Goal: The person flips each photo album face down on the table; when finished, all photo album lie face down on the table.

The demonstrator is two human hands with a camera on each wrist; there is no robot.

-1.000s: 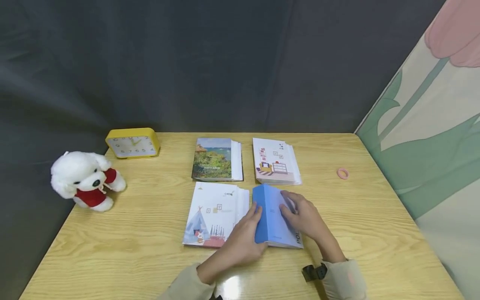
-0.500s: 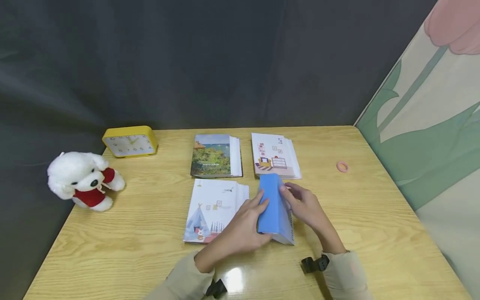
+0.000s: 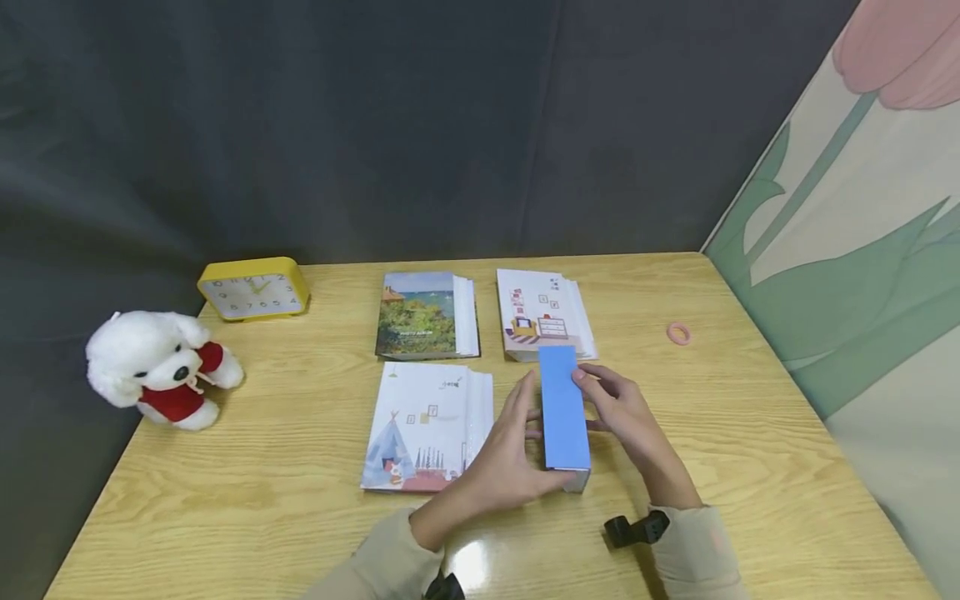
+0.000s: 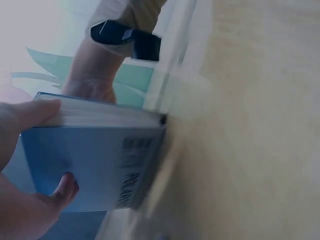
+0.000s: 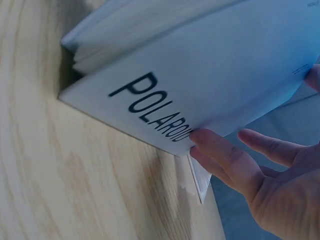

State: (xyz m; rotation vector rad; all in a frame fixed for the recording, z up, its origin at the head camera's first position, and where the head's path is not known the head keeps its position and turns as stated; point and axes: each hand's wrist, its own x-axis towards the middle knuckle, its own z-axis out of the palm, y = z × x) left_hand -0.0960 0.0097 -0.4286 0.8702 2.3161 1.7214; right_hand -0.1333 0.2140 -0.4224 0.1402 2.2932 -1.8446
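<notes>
A blue photo album (image 3: pixel 564 408) stands upright on the table, its spine facing up. My left hand (image 3: pixel 506 462) holds it from the left, thumb across the near end and fingertips on the left cover. In the left wrist view that thumb lies against the page ends of the album (image 4: pixel 95 155). My right hand (image 3: pixel 621 412) holds the other side, with the thumb on the spine's edge and fingers on the right cover. "POLAROID" is printed on the cover in the right wrist view, where the fingertips of my right hand (image 5: pixel 270 185) touch beside the lettering.
A white album with a tent picture (image 3: pixel 416 425) lies just left of my hands. Behind lie a landscape-covered album (image 3: pixel 416 317) and a white album with a furniture picture (image 3: pixel 540 312). A yellow clock (image 3: pixel 255 289), a plush dog (image 3: pixel 161 367) and a pink ring (image 3: pixel 678 333) stand farther out.
The blue album has been tilted up from lying nearly flat to standing with its spine on top, shifting slightly right. My left fingers have moved from the spine to the left cover.
</notes>
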